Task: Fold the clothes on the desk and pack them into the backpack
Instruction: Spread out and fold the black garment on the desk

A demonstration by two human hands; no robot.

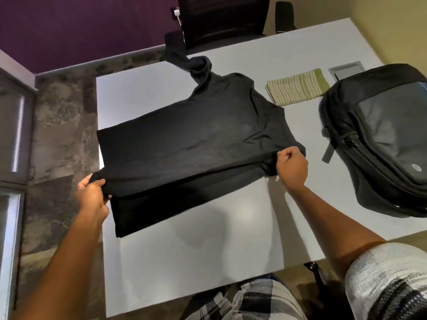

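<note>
Two hands: left hand (93, 195) and right hand (291, 166) pinch near edge of black shirt (191, 139), fingers curled tight.
Fold: lift evenly, lay edge flat across desk (184, 262).
Sleeve: tuck twisted far sleeve (198, 65) first.
Next: striped cloth (298, 88), backpack (379, 139).

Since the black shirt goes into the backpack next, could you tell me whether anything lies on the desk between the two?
Nothing visible does. The black shirt, held by the left hand and right hand, is separated from the backpack only by bare desk. The folded striped cloth lies farther back, off that path.
</note>
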